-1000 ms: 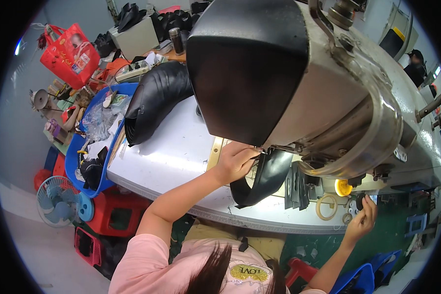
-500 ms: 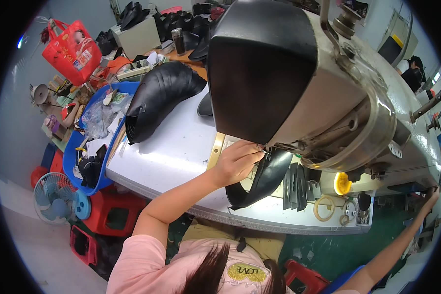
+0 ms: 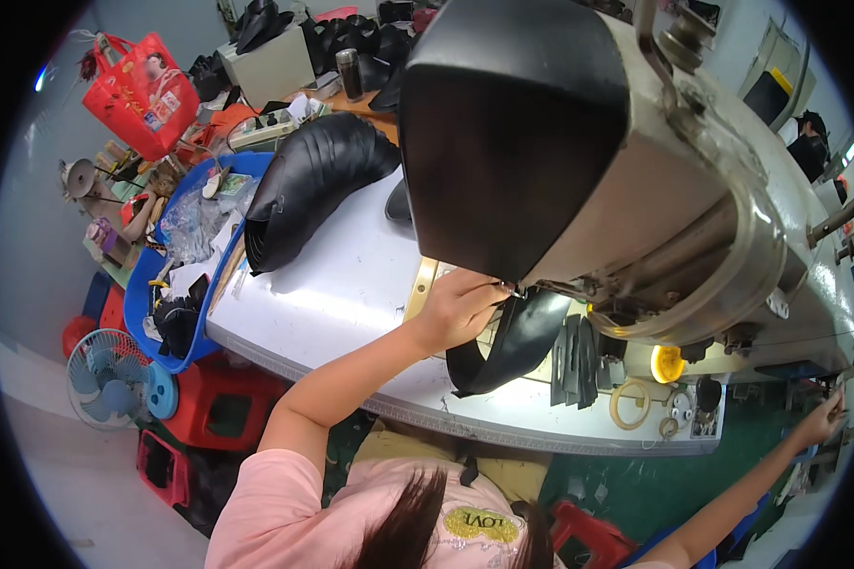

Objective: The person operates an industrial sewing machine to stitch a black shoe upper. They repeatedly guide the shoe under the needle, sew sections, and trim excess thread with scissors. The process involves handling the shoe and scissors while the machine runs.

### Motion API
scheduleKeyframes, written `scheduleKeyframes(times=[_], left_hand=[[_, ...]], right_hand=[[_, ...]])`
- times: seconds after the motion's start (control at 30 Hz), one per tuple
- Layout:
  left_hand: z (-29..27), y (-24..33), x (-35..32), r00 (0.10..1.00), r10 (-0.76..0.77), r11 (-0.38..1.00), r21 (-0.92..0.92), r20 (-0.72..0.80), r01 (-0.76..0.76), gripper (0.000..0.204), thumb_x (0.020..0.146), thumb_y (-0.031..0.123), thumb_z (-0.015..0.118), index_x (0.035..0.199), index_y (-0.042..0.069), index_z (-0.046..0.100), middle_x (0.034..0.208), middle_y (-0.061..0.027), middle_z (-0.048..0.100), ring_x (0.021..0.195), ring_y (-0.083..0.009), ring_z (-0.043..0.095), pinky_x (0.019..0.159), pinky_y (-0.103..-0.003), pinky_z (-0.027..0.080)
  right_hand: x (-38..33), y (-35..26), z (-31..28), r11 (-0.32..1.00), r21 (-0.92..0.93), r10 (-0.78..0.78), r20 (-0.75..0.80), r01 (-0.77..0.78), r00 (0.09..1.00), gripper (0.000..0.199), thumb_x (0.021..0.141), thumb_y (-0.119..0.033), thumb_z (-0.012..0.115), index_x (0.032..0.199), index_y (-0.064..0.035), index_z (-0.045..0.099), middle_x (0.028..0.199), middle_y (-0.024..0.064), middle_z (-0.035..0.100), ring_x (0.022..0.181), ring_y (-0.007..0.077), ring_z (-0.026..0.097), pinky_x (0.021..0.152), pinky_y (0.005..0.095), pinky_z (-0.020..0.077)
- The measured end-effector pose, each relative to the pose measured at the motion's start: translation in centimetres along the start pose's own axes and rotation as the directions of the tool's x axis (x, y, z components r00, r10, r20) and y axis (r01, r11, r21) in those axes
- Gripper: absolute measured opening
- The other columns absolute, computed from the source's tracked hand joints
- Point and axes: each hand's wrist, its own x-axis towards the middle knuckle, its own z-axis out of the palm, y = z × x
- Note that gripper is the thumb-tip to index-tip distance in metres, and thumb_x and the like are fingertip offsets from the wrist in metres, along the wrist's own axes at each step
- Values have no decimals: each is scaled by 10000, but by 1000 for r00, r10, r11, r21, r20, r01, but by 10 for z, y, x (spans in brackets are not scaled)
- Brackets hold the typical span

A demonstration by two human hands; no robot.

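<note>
Your left hand (image 3: 454, 309): fingertips together, contents unclear. Black piece (image 3: 516, 349) just right, long axis running toward you; right hand (image 3: 819, 422) farther, grip unclear.

Left hand (image 3: 460, 308) hemmed in: sewing-machine head (image 3: 522, 142) looms above, black piece (image 3: 508, 351) crowds its right. Passage over white tabletop (image 3: 327, 308), between left hand and black bundle (image 3: 318, 185). Gap above green floor (image 3: 754, 427), between tabletop's end and right hand (image 3: 819, 420).

A smooth, glossy black curved piece (image 3: 520, 343) lies beneath the sewing machine (image 3: 512, 142), its near end bending leftward.
</note>
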Motion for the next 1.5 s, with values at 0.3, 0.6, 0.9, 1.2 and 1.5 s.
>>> scheduleKeyframes(times=[0.3,0.6,0.9,1.2,1.5], left_hand=[[-6,8,8,996,-87,996,-31,-3,86,225,622,-87,585,823,15,595,787,-107,570,696,-264,545,593,-320,442],[-80,34,-30,490,-727,49,-675,481,736,197,762,-21,553,958,-9,564,961,-61,587,866,-96,546,731,-247,459],[-80,57,-40,77,-772,-444,-623,631,644,160,792,54,529,940,7,569,839,-57,609,689,-130,600,628,-236,504],[-73,56,-44,91,-767,-415,-599,635,685,187,780,48,538,961,25,577,833,-45,607,693,-116,580,629,-228,477],[-72,49,-52,153,-753,-395,-626,640,672,238,836,202,531,969,7,561,878,-58,609,733,-127,595,666,-239,491]], right_hand=[[-146,-114,-36,944,330,-112,312,3,944,162,857,-82,474,952,16,561,776,34,544,622,89,449,529,214,360],[-299,-237,-23,743,630,-512,752,-226,416,380,825,-199,466,1112,47,432,847,106,488,626,164,485,557,288,437],[-343,-323,1,696,714,-639,667,-81,384,324,618,-139,716,832,-20,504,772,97,480,559,226,519,460,309,424],[-351,-326,5,680,733,-664,598,29,450,267,647,-95,695,822,-33,504,762,107,490,571,268,519,473,336,420],[-352,-315,-5,706,697,-608,687,-125,397,282,658,-82,686,863,-26,500,763,107,490,563,252,527,457,316,421]])
